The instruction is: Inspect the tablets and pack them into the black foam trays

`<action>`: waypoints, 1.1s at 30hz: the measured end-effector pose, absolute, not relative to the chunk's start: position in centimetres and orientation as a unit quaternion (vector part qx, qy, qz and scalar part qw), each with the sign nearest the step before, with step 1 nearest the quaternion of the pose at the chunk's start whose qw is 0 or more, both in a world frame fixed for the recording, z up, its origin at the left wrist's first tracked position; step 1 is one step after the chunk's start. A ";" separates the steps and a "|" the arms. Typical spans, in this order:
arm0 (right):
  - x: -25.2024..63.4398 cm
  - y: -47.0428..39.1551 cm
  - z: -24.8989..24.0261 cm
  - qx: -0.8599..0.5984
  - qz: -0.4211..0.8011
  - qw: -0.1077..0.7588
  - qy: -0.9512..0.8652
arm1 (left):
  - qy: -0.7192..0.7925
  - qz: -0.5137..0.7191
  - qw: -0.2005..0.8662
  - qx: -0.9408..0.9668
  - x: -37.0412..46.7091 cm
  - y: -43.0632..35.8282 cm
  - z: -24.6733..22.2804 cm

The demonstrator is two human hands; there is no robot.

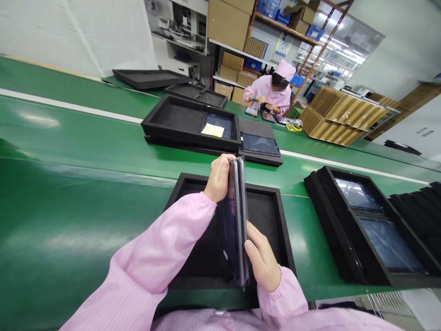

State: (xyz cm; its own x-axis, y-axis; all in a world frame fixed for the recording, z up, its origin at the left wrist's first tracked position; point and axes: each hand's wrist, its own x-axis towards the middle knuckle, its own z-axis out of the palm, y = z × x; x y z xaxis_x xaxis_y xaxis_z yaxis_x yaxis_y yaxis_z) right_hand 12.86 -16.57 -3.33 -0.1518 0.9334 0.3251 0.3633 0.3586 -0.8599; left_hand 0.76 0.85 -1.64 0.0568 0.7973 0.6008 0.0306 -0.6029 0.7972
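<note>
I am holding slim tablets point(237, 211) on edge above a black tray point(283, 220). Their rims are showing grey, and one face is gleaming dark, bearing a small pale mark point(225, 254) too tiny to read. My left hand point(218, 179) is clamping the upper end; my right hand point(263, 258) is touching the lower side, whether gripping I cannot tell. Beyond, a yellow note point(212, 130) is lying on another tablet point(228, 124).

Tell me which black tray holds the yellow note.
The black tray just beyond the left hand: a yellow note lies on the tablet at its right end. No such note shows in any other.
</note>
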 end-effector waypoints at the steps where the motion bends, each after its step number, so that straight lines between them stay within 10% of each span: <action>1: 12.8 -16.7 -3.3 -0.473 0.313 0.450 -0.690 | 0.320 0.610 0.315 0.653 0.8 0.8 -1.7; 33: 12.3 -11.0 -0.6 -0.349 0.303 0.622 -0.632 | 0.059 0.502 0.343 0.792 -0.3 -2.8 -2.0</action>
